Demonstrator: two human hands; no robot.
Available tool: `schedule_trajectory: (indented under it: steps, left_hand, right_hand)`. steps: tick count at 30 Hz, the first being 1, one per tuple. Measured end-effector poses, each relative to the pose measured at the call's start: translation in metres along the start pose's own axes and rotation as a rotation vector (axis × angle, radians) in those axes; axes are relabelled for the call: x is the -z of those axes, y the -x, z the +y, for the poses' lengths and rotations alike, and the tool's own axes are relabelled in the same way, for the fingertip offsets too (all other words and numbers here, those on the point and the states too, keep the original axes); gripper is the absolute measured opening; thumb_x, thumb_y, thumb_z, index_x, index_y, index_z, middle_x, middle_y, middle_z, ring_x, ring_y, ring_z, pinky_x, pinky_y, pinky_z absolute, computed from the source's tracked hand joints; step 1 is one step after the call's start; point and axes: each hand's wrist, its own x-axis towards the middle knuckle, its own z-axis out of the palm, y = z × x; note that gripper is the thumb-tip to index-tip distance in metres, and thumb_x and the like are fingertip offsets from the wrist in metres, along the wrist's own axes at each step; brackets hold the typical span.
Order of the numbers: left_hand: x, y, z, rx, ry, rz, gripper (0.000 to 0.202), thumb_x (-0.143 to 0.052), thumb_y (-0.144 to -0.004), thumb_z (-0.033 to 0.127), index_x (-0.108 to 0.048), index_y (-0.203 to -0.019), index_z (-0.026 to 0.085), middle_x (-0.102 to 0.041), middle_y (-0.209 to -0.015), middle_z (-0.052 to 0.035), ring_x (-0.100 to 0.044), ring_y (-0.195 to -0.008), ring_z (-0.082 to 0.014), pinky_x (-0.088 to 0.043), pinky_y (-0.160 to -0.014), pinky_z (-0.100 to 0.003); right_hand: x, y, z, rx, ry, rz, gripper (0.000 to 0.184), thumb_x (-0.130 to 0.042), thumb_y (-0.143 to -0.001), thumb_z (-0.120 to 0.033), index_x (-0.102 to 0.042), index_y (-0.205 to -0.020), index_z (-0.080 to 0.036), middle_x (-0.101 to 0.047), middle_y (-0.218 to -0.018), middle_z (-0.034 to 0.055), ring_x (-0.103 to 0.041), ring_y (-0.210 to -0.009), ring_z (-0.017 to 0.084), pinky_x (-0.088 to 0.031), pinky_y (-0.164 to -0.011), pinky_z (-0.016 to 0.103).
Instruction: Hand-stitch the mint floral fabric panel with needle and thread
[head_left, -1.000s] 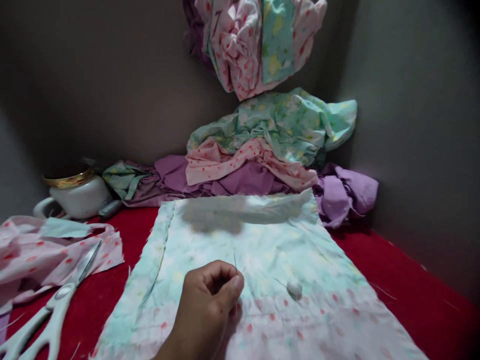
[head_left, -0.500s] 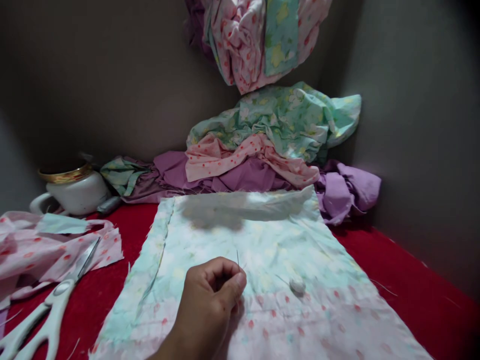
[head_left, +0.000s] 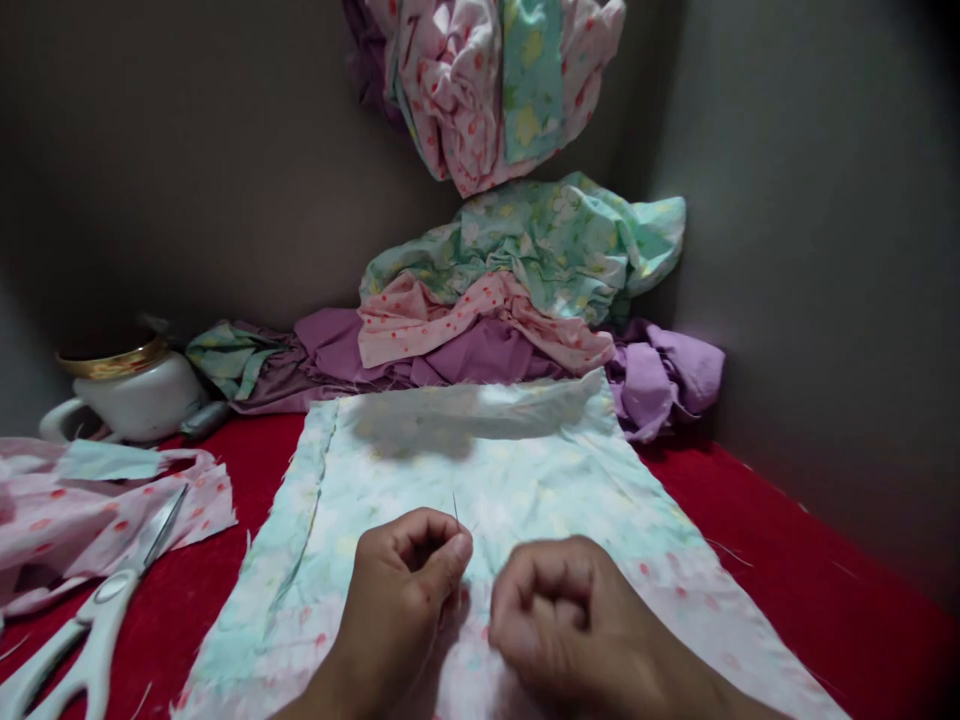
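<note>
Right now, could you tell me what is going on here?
A person's left hand pinches a needle upright over a pale green floral fabric spread on the red surface. The right hand is curled shut beside it; whether it holds anything is hidden. White-handled scissors lie to the left.

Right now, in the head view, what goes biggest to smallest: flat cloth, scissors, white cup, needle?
1. flat cloth
2. scissors and white cup look alike; scissors lie nearer, so unsure
3. needle
</note>
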Motion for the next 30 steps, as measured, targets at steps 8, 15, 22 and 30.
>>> schedule_trajectory:
  steps: [8, 15, 22, 30]
  left_hand:
    - [0.004, 0.0, 0.0, -0.074, -0.132, -0.022, 0.017, -0.062, -0.059, 0.026, -0.053, -0.049, 0.014, -0.041, -0.036, 0.0057, -0.032, -0.036, -0.0053, -0.026, -0.038, -0.018]
    - [0.009, -0.003, -0.012, -0.165, -0.245, -0.099, 0.014, -0.059, -0.066, 0.021, -0.056, -0.055, 0.014, -0.042, -0.045, 0.0049, -0.033, -0.041, -0.0064, -0.025, -0.039, -0.018]
    - [0.013, -0.003, -0.019, -0.175, -0.289, -0.138, 0.015, -0.057, -0.07, 0.024, -0.056, -0.058, 0.015, -0.043, -0.047, 0.0048, -0.033, -0.042, -0.0072, -0.026, -0.039, -0.019]
    - [0.014, -0.004, -0.02, -0.19, -0.275, -0.134, 0.014, -0.057, -0.07, 0.023, -0.057, -0.06, 0.015, -0.043, -0.048, 0.0047, -0.032, -0.043, -0.007, -0.025, -0.04, -0.019]
  right_hand:
    - [0.011, -0.027, 0.024, 0.012, -0.147, 0.371, 0.031, -0.07, -0.064, -0.04, -0.058, -0.066, -0.012, -0.032, -0.042, -0.0091, -0.025, -0.037, 0.003, -0.019, -0.037, 0.018]
    - [0.008, -0.026, 0.022, 0.01, -0.125, 0.432, 0.029, -0.071, -0.064, -0.039, -0.06, -0.067, -0.012, -0.036, -0.044, -0.0081, -0.029, -0.036, 0.002, -0.023, -0.035, 0.017]
    - [0.008, -0.025, 0.022, 0.003, -0.082, 0.439, 0.029, -0.07, -0.064, -0.039, -0.064, -0.068, -0.01, -0.037, -0.042, -0.0073, -0.027, -0.033, 0.001, -0.018, -0.032, 0.016]
    - [0.008, -0.025, 0.026, 0.025, -0.05, 0.416, 0.025, -0.067, -0.068, -0.035, -0.065, -0.071, -0.01, -0.045, -0.048, -0.0032, -0.034, -0.04, 0.004, -0.025, -0.039, 0.018]
